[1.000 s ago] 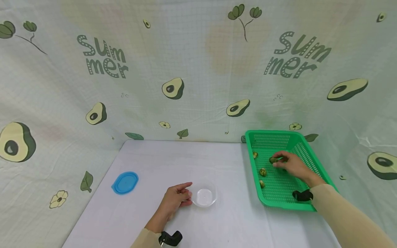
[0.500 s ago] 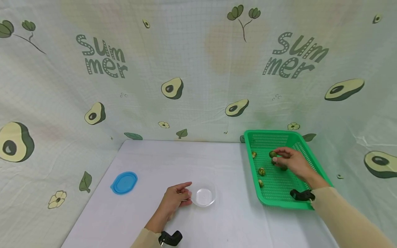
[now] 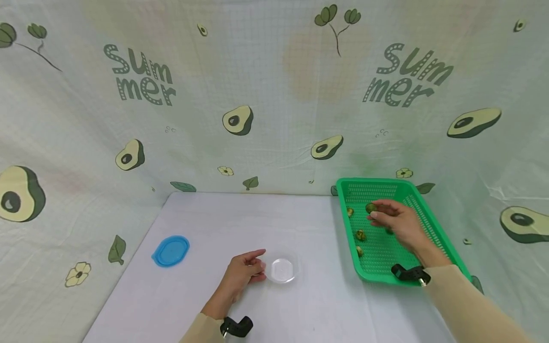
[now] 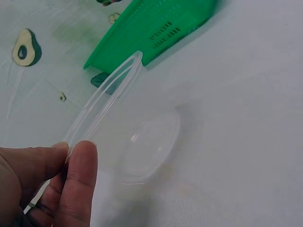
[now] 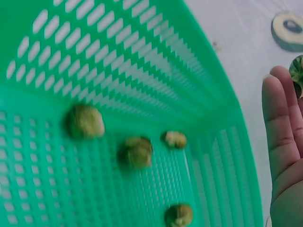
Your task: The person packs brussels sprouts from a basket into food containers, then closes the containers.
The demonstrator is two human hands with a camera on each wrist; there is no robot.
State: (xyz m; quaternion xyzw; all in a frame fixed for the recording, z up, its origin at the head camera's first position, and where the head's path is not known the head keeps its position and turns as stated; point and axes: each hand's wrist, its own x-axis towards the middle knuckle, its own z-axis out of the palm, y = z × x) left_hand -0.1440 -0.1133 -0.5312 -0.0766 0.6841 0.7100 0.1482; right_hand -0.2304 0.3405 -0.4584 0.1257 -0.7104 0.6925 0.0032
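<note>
My left hand [image 3: 243, 275] pinches the rim of a round clear plastic tub [image 3: 282, 270] on the table. The left wrist view shows thumb and fingers on the tub's lip [image 4: 113, 87]. My right hand [image 3: 401, 223] is over the green basket [image 3: 364, 277], holding a small round green Brussels sprout [image 3: 371, 208] at its fingertips. In the right wrist view the held sprout [image 5: 297, 73] shows only partly, at the right edge. More sprouts lie on the basket floor, among them a browned one [image 5: 137, 152] and one with a pale end [image 5: 86, 122].
A blue lid [image 3: 171, 251] with a tab lies at the left of the white-covered table [image 3: 240, 219]. Behind the table hangs a cloth [image 3: 274, 95] printed with avocados and lettering. The basket's raised walls surround the sprouts at the right.
My right hand has risen slightly within the basket and shifted left, bringing a sprout up at its fingertips. The left hand has stayed at the tub.
</note>
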